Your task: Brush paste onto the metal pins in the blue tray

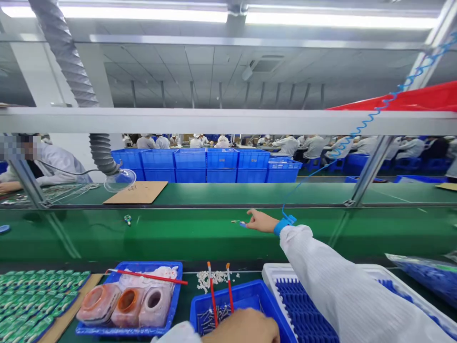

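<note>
The right hand (260, 221) is reaching out over the green conveyor belt (185, 238), its fingertips (249, 224) drawn together just beside a tiny blue bit (243, 224); whether they are pinching it, I cannot tell. A small pale part (234, 221) is lying just beyond it on the belt. A blue wrist strap (284, 225) is circling the right wrist, its coiled cord (389, 99) rising away toward the upper right. Under the white sleeve (342, 286), a white tray (274, 281) is holding blue parts (303, 309). The left hand (243, 327) is hovering at the bottom edge of the view, its grip hidden, over a blue bin (243, 305) holding dark pins (214, 317) and two red-handled brushes (213, 297). Beside that bin, white crumbs (210, 280) are lying in a heap. Further left, a blue tray (128, 324) is holding three stained jugs (128, 307), and green circuit boards (35, 300) are filling a tray beyond it. A co-worker (46, 166) is sitting well off to the left.
</note>
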The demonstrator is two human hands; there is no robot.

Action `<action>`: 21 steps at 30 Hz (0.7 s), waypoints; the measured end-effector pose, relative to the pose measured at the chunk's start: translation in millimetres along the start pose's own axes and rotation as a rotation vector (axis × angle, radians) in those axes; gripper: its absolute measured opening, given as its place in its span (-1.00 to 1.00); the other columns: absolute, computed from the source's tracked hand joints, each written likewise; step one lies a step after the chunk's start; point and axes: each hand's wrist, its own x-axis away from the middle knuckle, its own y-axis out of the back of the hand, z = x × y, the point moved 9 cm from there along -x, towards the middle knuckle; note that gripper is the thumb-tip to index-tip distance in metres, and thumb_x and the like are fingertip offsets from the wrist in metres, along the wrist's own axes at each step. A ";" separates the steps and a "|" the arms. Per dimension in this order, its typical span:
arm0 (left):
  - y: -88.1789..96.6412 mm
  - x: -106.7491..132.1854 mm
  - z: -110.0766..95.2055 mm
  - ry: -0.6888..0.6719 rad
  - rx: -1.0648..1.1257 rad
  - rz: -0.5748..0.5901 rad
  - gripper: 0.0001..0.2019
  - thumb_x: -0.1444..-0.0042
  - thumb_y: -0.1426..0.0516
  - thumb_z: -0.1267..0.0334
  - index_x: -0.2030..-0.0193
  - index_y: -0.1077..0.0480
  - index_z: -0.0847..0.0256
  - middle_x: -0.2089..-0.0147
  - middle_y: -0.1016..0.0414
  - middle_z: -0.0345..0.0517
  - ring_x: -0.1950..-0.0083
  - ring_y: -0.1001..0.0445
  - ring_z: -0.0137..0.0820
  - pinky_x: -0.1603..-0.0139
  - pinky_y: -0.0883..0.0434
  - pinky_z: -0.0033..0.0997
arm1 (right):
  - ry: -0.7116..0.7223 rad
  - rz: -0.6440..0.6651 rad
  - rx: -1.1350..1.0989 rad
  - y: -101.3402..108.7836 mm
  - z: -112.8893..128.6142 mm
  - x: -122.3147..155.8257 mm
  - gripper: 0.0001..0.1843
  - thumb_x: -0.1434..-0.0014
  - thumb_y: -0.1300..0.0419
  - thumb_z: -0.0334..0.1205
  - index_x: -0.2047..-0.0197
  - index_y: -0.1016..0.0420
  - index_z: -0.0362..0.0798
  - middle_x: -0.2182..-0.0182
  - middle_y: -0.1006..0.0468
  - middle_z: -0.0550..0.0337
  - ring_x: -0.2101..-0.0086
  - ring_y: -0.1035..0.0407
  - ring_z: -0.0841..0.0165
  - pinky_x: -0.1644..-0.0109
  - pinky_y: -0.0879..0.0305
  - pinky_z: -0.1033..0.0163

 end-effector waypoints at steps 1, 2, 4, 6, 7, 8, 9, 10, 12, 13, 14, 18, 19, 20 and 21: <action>-3.8 -12.5 -5.2 0.008 -0.073 0.008 -0.96 0.01 -0.20 0.38 0.40 -0.41 0.21 0.25 -0.48 -0.13 0.17 -0.43 -0.28 0.05 -0.33 -0.04 | 0.035 -0.014 -0.041 6.4 7.5 11.7 -0.76 -0.35 -0.18 -0.28 -0.03 -0.30 -0.17 0.18 -0.36 0.09 0.28 -0.36 0.26 0.21 -0.40 0.14; -6.5 -22.1 -9.0 0.017 -0.127 0.000 -0.91 0.07 -0.21 0.45 0.41 -0.41 0.22 0.22 -0.48 -0.10 0.12 -0.42 -0.23 0.01 -0.29 0.04 | 0.069 -0.033 -0.082 12.5 14.3 24.1 -0.76 -0.35 -0.17 -0.29 -0.04 -0.30 -0.17 0.20 -0.36 0.10 0.30 -0.36 0.27 0.23 -0.40 0.16; -9.0 -32.6 -12.3 0.027 -0.173 -0.041 -0.82 0.15 -0.22 0.53 0.39 -0.43 0.22 0.15 -0.47 -0.03 0.01 -0.37 -0.13 -0.06 -0.19 0.15 | 0.135 -0.081 -0.161 23.7 25.5 49.9 -0.75 -0.35 -0.17 -0.30 -0.05 -0.28 -0.17 0.23 -0.37 0.12 0.32 -0.36 0.28 0.24 -0.40 0.17; -8.1 -33.3 -10.8 0.021 -0.158 -0.083 -0.80 0.18 -0.22 0.55 0.40 -0.46 0.20 0.13 -0.49 -0.01 -0.08 -0.30 -0.06 -0.12 -0.05 0.26 | 0.193 -0.137 -0.234 33.1 33.0 75.4 -0.73 -0.34 -0.17 -0.32 -0.07 -0.25 -0.17 0.26 -0.37 0.14 0.32 -0.36 0.28 0.23 -0.38 0.16; -6.3 -31.2 -9.0 0.014 -0.134 -0.099 -0.79 0.17 -0.19 0.56 0.41 -0.48 0.19 0.13 -0.50 0.00 -0.10 -0.29 -0.04 -0.14 0.03 0.31 | 0.220 -0.163 -0.269 36.8 35.9 87.5 -0.71 -0.32 -0.17 -0.34 -0.07 -0.24 -0.17 0.28 -0.37 0.16 0.32 -0.35 0.27 0.22 -0.36 0.15; -3.8 -28.1 -7.3 0.002 -0.102 -0.108 -0.77 0.18 -0.17 0.58 0.43 -0.50 0.17 0.13 -0.51 0.02 -0.09 -0.31 0.00 -0.13 0.07 0.35 | 0.245 -0.186 -0.303 39.7 38.4 98.8 -0.68 -0.30 -0.18 -0.36 -0.08 -0.22 -0.17 0.31 -0.37 0.17 0.32 -0.35 0.27 0.21 -0.35 0.15; -0.9 -24.5 -6.2 -0.014 -0.060 -0.109 -0.73 0.21 -0.15 0.60 0.45 -0.52 0.14 0.15 -0.53 0.05 -0.04 -0.35 0.05 -0.11 0.04 0.37 | 0.269 -0.204 -0.338 41.7 41.1 109.4 -0.65 -0.28 -0.18 -0.39 -0.08 -0.19 -0.18 0.33 -0.37 0.19 0.33 -0.35 0.27 0.21 -0.33 0.15; 3.2 -20.4 -6.2 -0.035 -0.006 -0.113 -0.69 0.24 -0.14 0.61 0.45 -0.55 0.11 0.15 -0.54 0.07 0.01 -0.39 0.07 -0.09 -0.02 0.34 | 0.293 -0.217 -0.372 42.9 44.2 119.0 -0.62 -0.25 -0.18 -0.41 -0.08 -0.16 -0.19 0.35 -0.37 0.20 0.33 -0.34 0.27 0.21 -0.32 0.17; 17.3 -11.6 -8.0 -0.076 0.133 -0.168 -0.66 0.20 -0.16 0.55 0.30 -0.57 0.07 0.07 -0.52 0.12 0.00 -0.39 0.08 -0.10 -0.11 0.19 | 0.341 -0.234 -0.442 42.6 52.9 135.7 -0.60 -0.20 -0.16 -0.42 -0.06 -0.11 -0.19 0.38 -0.37 0.21 0.35 -0.33 0.30 0.24 -0.30 0.22; 26.4 -6.9 -9.0 -0.089 0.221 -0.216 -0.65 0.14 -0.18 0.46 0.17 -0.53 0.09 0.00 -0.48 0.15 -0.05 -0.37 0.05 -0.12 -0.13 0.11 | 0.368 -0.238 -0.475 41.2 59.1 143.1 -0.60 -0.19 -0.14 -0.41 -0.05 -0.10 -0.18 0.38 -0.37 0.21 0.36 -0.32 0.31 0.27 -0.29 0.26; 35.9 -2.2 -9.5 -0.095 0.319 -0.271 -0.63 0.04 -0.17 0.34 0.03 -0.46 0.13 -0.08 -0.42 0.19 -0.10 -0.34 0.01 -0.13 -0.15 0.06 | 0.395 -0.241 -0.506 39.1 66.8 150.4 -0.62 -0.18 -0.13 -0.40 -0.03 -0.09 -0.16 0.39 -0.36 0.22 0.38 -0.32 0.33 0.30 -0.29 0.28; 60.2 15.4 -12.0 -0.118 0.734 -0.427 -0.42 -0.06 -0.09 -0.05 -0.19 -0.22 0.17 -0.26 -0.20 0.23 -0.18 -0.27 -0.08 -0.07 -0.28 -0.05 | 0.515 -0.245 -0.567 26.4 109.9 181.4 -0.60 -0.09 -0.13 -0.42 0.02 -0.10 -0.10 0.37 -0.35 0.23 0.39 -0.32 0.35 0.32 -0.30 0.32; 63.0 20.0 -13.4 -0.132 0.815 -0.450 -0.42 -0.03 -0.10 -0.08 -0.15 -0.27 0.15 -0.24 -0.24 0.19 -0.19 -0.26 -0.09 -0.07 -0.29 -0.07 | 0.540 -0.250 -0.565 23.6 121.5 189.6 -0.57 -0.06 -0.14 -0.45 0.02 -0.11 -0.08 0.36 -0.36 0.24 0.38 -0.32 0.36 0.29 -0.30 0.32; 64.6 24.9 -14.4 -0.145 0.880 -0.468 -0.45 0.01 -0.13 -0.10 -0.08 -0.34 0.12 -0.20 -0.30 0.14 -0.18 -0.27 -0.10 -0.08 -0.28 -0.08 | 0.562 -0.254 -0.566 21.2 132.2 197.1 -0.54 -0.03 -0.16 -0.49 0.02 -0.13 -0.06 0.34 -0.37 0.26 0.35 -0.32 0.36 0.26 -0.29 0.33; 65.2 30.2 -14.9 -0.154 0.927 -0.482 -0.50 0.04 -0.16 -0.11 -0.01 -0.41 0.09 -0.14 -0.39 0.09 -0.16 -0.31 -0.11 -0.09 -0.27 -0.08 | 0.583 -0.254 -0.557 18.9 141.8 203.7 -0.51 -0.02 -0.18 -0.53 0.02 -0.14 -0.04 0.32 -0.38 0.28 0.33 -0.32 0.37 0.22 -0.28 0.34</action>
